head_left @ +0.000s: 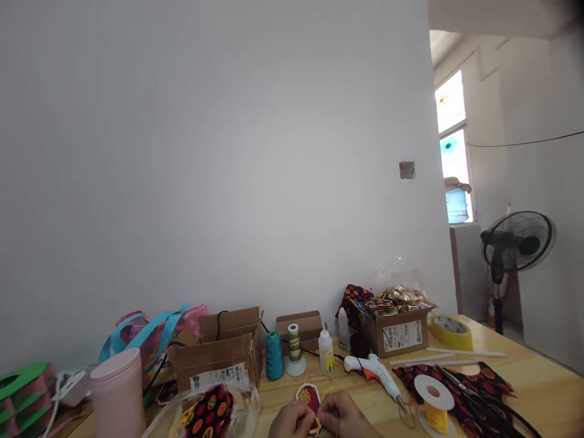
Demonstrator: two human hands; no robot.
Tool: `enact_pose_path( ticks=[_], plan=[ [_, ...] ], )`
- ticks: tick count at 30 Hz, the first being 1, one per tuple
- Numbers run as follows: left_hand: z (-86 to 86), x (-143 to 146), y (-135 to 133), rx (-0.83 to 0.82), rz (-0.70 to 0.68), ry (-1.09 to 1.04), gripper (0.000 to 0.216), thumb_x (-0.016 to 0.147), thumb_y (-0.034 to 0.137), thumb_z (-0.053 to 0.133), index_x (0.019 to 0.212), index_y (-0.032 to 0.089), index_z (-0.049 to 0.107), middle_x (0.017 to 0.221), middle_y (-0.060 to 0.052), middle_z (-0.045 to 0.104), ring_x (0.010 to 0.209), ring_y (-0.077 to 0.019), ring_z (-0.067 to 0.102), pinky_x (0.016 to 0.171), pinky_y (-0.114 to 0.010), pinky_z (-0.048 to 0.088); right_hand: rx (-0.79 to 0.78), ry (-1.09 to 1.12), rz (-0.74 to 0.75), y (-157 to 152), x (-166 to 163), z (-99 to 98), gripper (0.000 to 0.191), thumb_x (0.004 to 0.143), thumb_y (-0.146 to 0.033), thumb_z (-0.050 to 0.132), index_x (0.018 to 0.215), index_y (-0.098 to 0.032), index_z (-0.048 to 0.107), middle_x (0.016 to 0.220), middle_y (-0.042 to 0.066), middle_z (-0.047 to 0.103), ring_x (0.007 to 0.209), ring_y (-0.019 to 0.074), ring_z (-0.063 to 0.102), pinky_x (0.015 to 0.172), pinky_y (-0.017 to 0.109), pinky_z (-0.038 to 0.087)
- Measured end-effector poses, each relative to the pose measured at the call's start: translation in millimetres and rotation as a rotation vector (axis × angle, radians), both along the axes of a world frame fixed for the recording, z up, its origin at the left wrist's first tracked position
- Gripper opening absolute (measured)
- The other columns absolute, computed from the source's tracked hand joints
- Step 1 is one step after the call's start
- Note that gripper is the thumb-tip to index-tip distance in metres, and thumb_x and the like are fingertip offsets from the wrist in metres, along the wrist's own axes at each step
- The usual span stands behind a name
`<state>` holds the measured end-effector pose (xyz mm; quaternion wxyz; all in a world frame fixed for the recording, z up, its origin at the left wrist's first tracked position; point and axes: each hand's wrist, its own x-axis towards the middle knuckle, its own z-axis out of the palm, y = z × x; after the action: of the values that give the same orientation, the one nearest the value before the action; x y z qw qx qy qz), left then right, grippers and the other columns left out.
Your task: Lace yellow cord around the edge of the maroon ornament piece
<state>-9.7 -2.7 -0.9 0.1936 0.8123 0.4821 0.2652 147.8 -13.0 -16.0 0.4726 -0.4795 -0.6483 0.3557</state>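
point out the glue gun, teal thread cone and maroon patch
Glue gun (378,368): head view, white body
Teal thread cone (274,358): head view, wound thread
Maroon patch (311,396): head view, upper face

Bottom centre: maroon, white-edged patch (310,397). Behind it on pale wooden table (542,380), left to right: teal thread cone (274,360), white plastic glue bottle (326,354). Right of patch: white plastic glue gun (381,371). Lower right: white round-flanged spool (433,404); black-handled metal scissors (458,383) beside it, on dark patterned cloth (493,372). Lower left: brown cardboard box (212,354) behind clear plastic bag (244,403); pink cylindrical cup (117,389) left of both.
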Motion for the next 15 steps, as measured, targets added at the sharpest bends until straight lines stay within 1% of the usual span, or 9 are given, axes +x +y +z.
enact_pose_path(
  ticks=[4,9,15],
  plan=[
    [-1.8,0.2,0.9,-0.022,0.048,-0.003,0.027,0.074,0.031,0.04,0.073,0.016,0.062,0.074,-0.002,0.064,0.071,-0.0149,0.055,0.063,-0.02,0.038,0.028,0.022,-0.049,-1.4,-2.3,-0.5,0.02,0.062,-0.032,0.051,0.07,-0.015,0.058,0.069,0.0,0.057,0.07,0.0178,0.053,0.065,0.027,0.04],
    [-2.0,2.2,1.8,-0.071,0.086,0.006,0.026,0.07,0.035,0.046,0.073,0.017,0.064,0.065,0.0,0.064,0.062,-0.0143,0.054,0.055,-0.02,0.037,0.04,0.017,-0.073,1.8,-2.4,-3.0,0.021,0.062,-0.032,0.052,0.07,-0.014,0.057,0.069,0.0,0.058,0.068,0.0179,0.054,0.063,0.028,0.041],
    [-2.5,3.1,1.4,-0.097,0.076,-0.024,0.025,0.069,0.031,0.046,0.075,0.016,0.065,0.069,0.0,0.066,0.064,-0.0138,0.055,0.056,-0.019,0.038,0.056,0.002,-0.075,8.3,-2.2,-9.0,0.017,0.063,-0.029,0.051,0.07,-0.014,0.057,0.068,0.0,0.058,0.068,0.0178,0.055,0.063,0.027,0.041]
  ],
)
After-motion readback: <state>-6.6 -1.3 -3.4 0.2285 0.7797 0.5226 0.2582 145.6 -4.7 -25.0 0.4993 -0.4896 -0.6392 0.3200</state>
